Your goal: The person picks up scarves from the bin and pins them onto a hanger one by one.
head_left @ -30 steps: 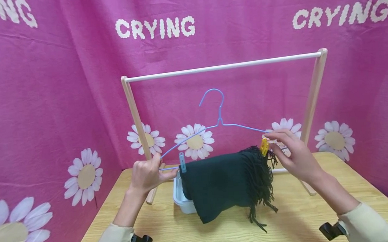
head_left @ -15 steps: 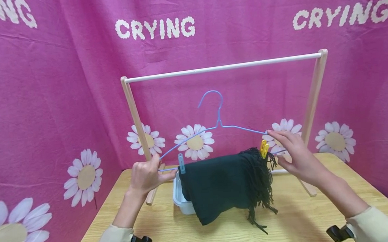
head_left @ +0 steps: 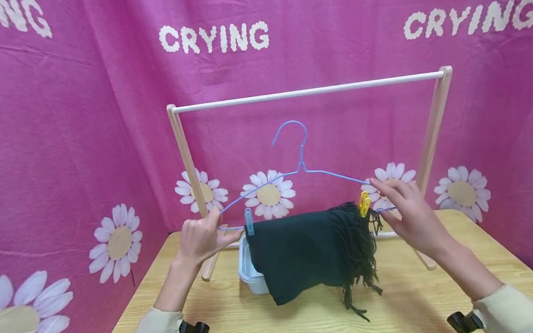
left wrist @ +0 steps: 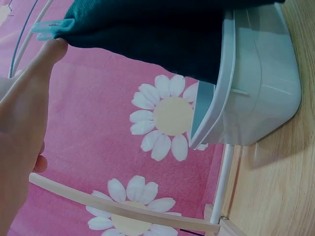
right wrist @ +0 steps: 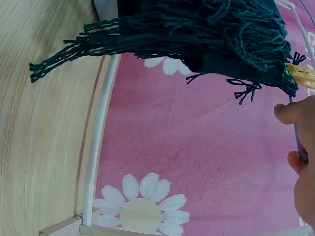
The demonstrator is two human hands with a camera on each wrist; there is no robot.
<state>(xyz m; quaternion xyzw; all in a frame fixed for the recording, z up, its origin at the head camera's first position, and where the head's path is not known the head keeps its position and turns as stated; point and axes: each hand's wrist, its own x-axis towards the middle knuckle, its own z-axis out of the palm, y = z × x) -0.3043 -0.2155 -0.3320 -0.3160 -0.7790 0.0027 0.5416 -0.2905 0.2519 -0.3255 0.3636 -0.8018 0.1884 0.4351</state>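
A dark green fringed scarf hangs folded over the lower bar of a blue wire clothes hanger. A blue clothespin clips its left edge, and a yellow clothespin clips the fringed right edge. My left hand grips the hanger's left corner, thumb stretched along the lower bar toward the blue clothespin. At the right corner my right hand holds the hanger, its fingertips on the sloping wire and the thumb by the lower bar. The hanger's hook points up, below the rack's rail and touching nothing.
A wooden rack with a white rail stands on the wooden table behind the hanger. A pale plastic tub sits partly hidden behind the scarf. Pink cloth with daisies hangs around the table.
My right hand has let go of the yellow clothespin and shifted right onto the hanger's corner. The left hand keeps its grip; hanger and scarf have barely moved.
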